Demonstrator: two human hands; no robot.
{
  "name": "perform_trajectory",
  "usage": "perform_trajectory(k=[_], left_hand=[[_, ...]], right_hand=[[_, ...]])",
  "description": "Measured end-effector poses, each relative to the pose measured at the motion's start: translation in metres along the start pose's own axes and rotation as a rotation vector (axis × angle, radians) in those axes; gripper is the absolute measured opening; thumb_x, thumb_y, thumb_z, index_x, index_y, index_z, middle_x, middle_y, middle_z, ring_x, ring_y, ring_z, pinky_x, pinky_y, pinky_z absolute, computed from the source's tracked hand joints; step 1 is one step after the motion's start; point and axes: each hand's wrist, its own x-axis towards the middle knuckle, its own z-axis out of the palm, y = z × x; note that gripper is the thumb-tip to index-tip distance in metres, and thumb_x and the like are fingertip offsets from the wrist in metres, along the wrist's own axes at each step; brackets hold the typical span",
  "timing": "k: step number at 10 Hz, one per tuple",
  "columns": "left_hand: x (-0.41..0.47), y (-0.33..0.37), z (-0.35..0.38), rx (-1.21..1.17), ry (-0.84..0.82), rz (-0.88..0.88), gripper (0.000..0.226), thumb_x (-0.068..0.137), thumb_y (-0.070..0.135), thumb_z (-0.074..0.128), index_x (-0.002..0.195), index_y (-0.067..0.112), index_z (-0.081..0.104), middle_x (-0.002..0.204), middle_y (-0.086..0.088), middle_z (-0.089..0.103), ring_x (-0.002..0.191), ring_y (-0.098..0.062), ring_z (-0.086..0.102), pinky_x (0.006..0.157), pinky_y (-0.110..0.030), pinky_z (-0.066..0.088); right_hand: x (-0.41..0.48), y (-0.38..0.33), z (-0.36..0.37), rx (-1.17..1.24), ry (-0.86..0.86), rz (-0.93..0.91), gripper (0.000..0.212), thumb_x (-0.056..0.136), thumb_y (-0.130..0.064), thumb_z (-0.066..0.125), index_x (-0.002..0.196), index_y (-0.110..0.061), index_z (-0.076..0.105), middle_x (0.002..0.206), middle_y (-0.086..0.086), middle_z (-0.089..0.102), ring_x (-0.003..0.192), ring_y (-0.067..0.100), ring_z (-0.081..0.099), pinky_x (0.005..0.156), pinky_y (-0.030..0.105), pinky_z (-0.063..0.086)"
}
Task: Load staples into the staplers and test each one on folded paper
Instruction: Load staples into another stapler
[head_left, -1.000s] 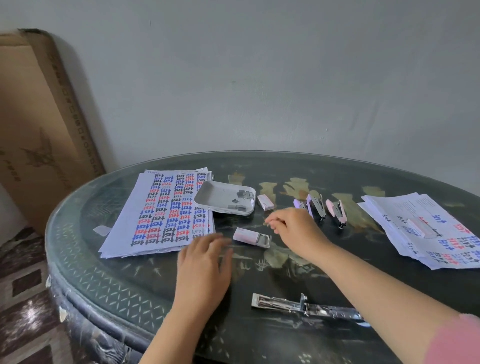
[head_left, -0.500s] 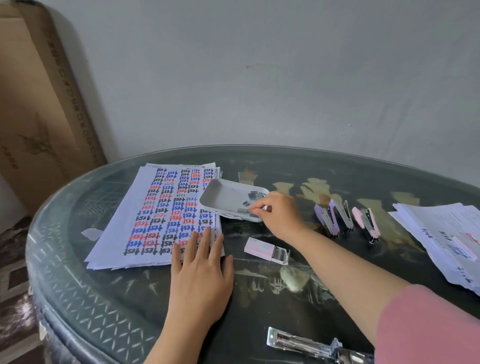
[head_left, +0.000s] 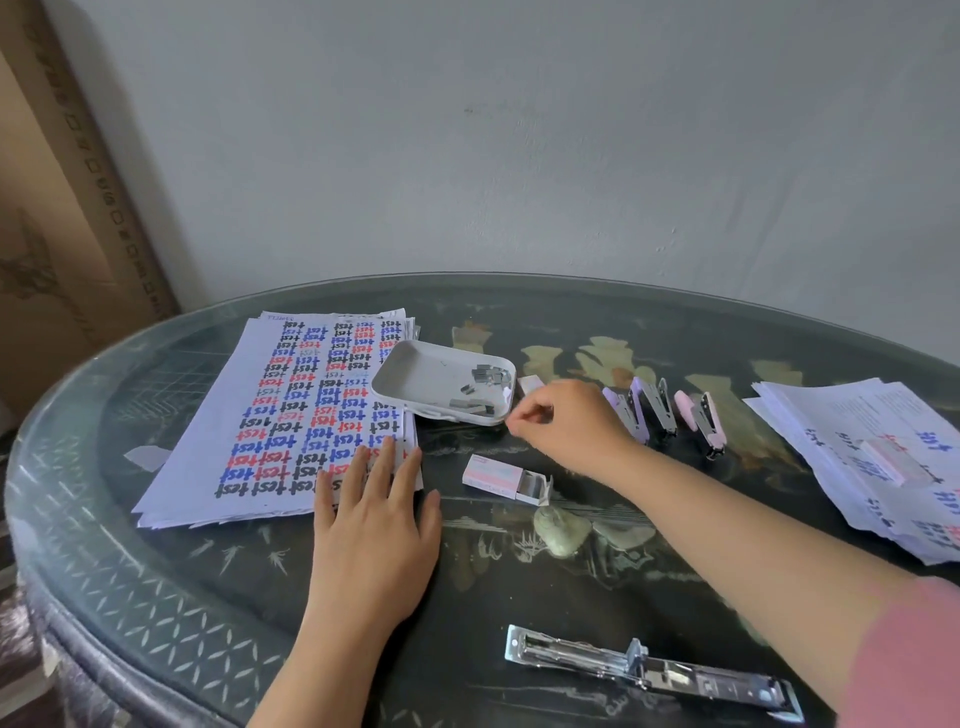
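My left hand (head_left: 374, 514) lies flat and open, fingertips on the near right corner of the printed paper stack (head_left: 291, 410). My right hand (head_left: 569, 423) hovers just off the right rim of the white tray (head_left: 410, 371), thumb and forefinger pinched together; I cannot see anything in the pinch. Loose staple strips (head_left: 485, 376) lie in the tray. An open pink-and-white staple box (head_left: 496, 477) sits below that hand. Three small staplers stand to its right: purple (head_left: 621, 410), grey (head_left: 660, 402) and pink (head_left: 704, 423). A long metal stapler (head_left: 649, 670) lies opened out at the front.
A second stack of printed sheets (head_left: 852, 431) lies at the right with a staple box (head_left: 889, 460) on it. A small white box (head_left: 530, 383) sits behind my right hand. A paper scrap (head_left: 148, 457) lies far left. A cardboard carton (head_left: 57, 218) leans on the wall.
My right hand went from the open staple box to the tray, then drew back just past its rim with fingers pinched. My left hand slid forward onto the paper stack's corner.
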Motion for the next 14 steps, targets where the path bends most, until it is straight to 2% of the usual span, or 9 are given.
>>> perform_trajectory(k=[1,2,3,6,7,9,11,13,14], left_hand=[[-0.001,0.002,-0.002,-0.001,-0.001,0.003,0.058,0.095,0.054,0.009,0.151,0.037,0.009,0.16,0.011,0.003,0.148,-0.013,-0.005,0.118,-0.043,-0.009],[-0.002,0.003,-0.004,-0.018,-0.014,0.004,0.055,0.098,0.052,0.016,0.151,0.037,0.008,0.16,0.011,0.003,0.148,-0.013,-0.005,0.118,-0.043,-0.01],[-0.003,0.003,-0.005,-0.023,-0.021,0.008,0.056,0.098,0.052,0.017,0.151,0.037,0.008,0.16,0.011,0.002,0.148,-0.013,-0.006,0.118,-0.043,-0.009],[-0.003,0.003,-0.006,-0.03,-0.017,0.008,0.055,0.098,0.051,0.017,0.151,0.037,0.01,0.16,0.011,0.004,0.148,-0.013,-0.004,0.118,-0.043,-0.008],[-0.003,0.002,-0.006,-0.036,-0.013,0.005,0.055,0.098,0.051,0.018,0.15,0.036,0.011,0.16,0.01,0.006,0.148,-0.014,-0.003,0.118,-0.043,-0.008],[-0.003,0.002,-0.006,-0.036,-0.014,0.012,0.055,0.098,0.051,0.018,0.15,0.036,0.011,0.16,0.01,0.005,0.148,-0.014,-0.003,0.118,-0.043,-0.008],[-0.003,0.001,-0.003,-0.058,0.006,0.015,0.055,0.098,0.051,0.02,0.151,0.036,0.013,0.16,0.01,0.007,0.148,-0.014,-0.002,0.118,-0.043,-0.007],[-0.002,0.001,-0.004,-0.089,0.086,0.066,0.056,0.097,0.049,0.03,0.15,0.032,0.02,0.16,0.005,0.012,0.148,-0.015,-0.001,0.116,-0.044,-0.015],[-0.002,0.001,-0.006,-0.158,0.2,0.18,0.048,0.094,0.039,0.048,0.139,0.023,0.046,0.152,-0.001,0.035,0.145,-0.019,0.021,0.119,-0.042,0.0]], right_hand=[[-0.033,0.005,-0.009,-0.055,-0.091,0.025,0.009,0.081,-0.022,0.071,0.073,-0.021,0.074,0.073,-0.011,0.065,0.073,0.001,0.06,0.071,0.017,0.048],[-0.05,0.007,-0.007,-0.1,-0.091,0.008,0.009,0.081,-0.021,0.07,0.074,-0.023,0.074,0.072,-0.013,0.061,0.074,0.001,0.056,0.075,0.019,0.047],[-0.054,0.009,-0.004,-0.145,-0.081,-0.028,0.013,0.083,-0.016,0.066,0.08,-0.026,0.074,0.079,-0.009,0.059,0.079,0.007,0.055,0.079,0.027,0.049],[-0.054,0.016,-0.007,-0.37,-0.046,-0.305,0.025,0.088,-0.027,0.066,0.112,-0.03,0.065,0.093,-0.005,0.057,0.093,0.013,0.047,0.089,0.027,0.036],[-0.054,0.021,-0.006,-0.384,-0.041,-0.412,0.027,0.084,-0.021,0.071,0.11,-0.03,0.069,0.087,-0.004,0.057,0.087,0.015,0.049,0.086,0.029,0.039],[-0.054,0.03,-0.009,-0.488,-0.004,-0.636,0.017,0.069,-0.015,0.084,0.082,-0.019,0.073,0.077,-0.003,0.06,0.073,0.017,0.058,0.068,0.031,0.052],[-0.05,0.037,-0.011,-0.717,0.014,-0.837,0.028,0.07,0.007,0.07,0.083,-0.015,0.06,0.082,-0.001,0.058,0.074,0.018,0.054,0.066,0.03,0.049],[-0.062,0.036,-0.008,-0.464,0.142,-0.665,0.005,0.085,-0.01,0.056,0.081,-0.008,0.059,0.079,0.005,0.067,0.071,0.022,0.066,0.063,0.033,0.057],[-0.075,0.029,-0.006,-0.326,0.192,-0.512,0.013,0.085,-0.011,0.046,0.074,-0.009,0.053,0.063,0.004,0.059,0.053,0.022,0.059,0.047,0.036,0.052]])
